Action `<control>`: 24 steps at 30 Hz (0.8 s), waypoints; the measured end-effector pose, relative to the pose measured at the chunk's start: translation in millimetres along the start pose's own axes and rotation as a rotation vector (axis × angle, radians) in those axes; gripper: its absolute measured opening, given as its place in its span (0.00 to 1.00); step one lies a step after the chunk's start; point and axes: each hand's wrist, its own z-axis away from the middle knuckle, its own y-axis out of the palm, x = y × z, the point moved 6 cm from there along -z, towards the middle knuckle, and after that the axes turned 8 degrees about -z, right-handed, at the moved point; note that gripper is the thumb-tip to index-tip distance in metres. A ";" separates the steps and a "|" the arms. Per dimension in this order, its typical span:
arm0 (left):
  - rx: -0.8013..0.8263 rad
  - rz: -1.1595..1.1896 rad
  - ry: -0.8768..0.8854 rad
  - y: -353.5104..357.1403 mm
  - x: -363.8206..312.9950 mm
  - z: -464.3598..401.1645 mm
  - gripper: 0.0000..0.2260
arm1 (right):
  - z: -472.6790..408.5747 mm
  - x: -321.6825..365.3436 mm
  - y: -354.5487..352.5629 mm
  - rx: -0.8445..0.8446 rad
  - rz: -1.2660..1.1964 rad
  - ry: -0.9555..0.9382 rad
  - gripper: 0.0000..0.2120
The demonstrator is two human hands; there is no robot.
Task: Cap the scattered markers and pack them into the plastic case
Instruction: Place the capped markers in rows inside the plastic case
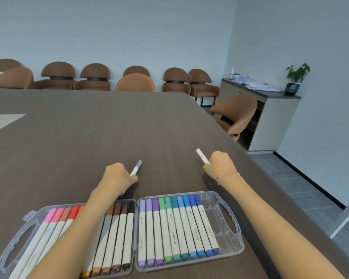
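A clear plastic hinged case (pixel 228 218) is shown lying opened flat on the near part of the dark brown wood-grain bench (pixel 79 137), its two halves side by side and a handle cut-out at each outer end. The right half is filled with white-barrelled markers capped in lilac, purple, green, teal and blue (pixel 177 226), with bare slots left at its right end; the left half is filled with white-barrelled markers capped in pink, red, orange, brown and black (pixel 117 228), partly hidden by the left forearm. Beyond the case, a white marker with a grey cap (pixel 136 168) is gripped in the curled fingers of the left hand (pixel 118 176), the capped end pointing away and to the right. A white marker-like piece (pixel 202 156), whose colour end cannot be made out, is gripped in the right hand (pixel 220 166), which is held well apart from the left; a thin bracelet (pixel 229 172) is worn on that wrist. Brown upholstered chairs (pixel 95 77) are ranged along the far wall, and a potted green plant (pixel 295 79) is set on a grey sideboard (pixel 270 117) at the right.
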 end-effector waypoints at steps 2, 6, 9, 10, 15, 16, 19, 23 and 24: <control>0.010 0.027 0.023 -8.2 -6.3 2.8 0.14 | 23.9 0.1 -17.4 0.057 -0.202 -0.004 0.10; 0.057 0.161 0.050 -23.7 -16.9 12.8 0.14 | 100.9 0.5 -16.5 0.397 -0.294 -0.095 0.19; 0.167 0.222 0.073 -28.4 -23.5 24.7 0.13 | 138.0 -7.6 1.3 0.404 -0.227 -0.218 0.22; 0.193 0.237 0.084 -30.2 -25.4 29.1 0.13 | 142.9 -10.9 6.1 0.383 -0.196 -0.263 0.21; 0.250 0.273 0.133 -38.7 -34.7 42.3 0.13 | 139.8 -20.9 9.2 0.355 -0.066 -0.387 0.20; 0.256 0.274 0.139 -39.5 -35.6 43.8 0.12 | 138.5 -20.6 8.8 0.352 -0.038 -0.431 0.20; 0.265 0.263 0.154 -38.4 -37.3 46.0 0.12 | 136.1 -17.5 6.4 0.353 -0.017 -0.551 0.17; 0.283 0.241 0.178 -31.9 -43.8 49.2 0.11 | 127.7 -19.6 1.3 0.300 -0.124 -0.562 0.07; 0.291 0.241 0.178 -29.8 -45.5 50.0 0.10 | 127.0 -20.0 2.0 0.297 -0.154 -0.557 0.07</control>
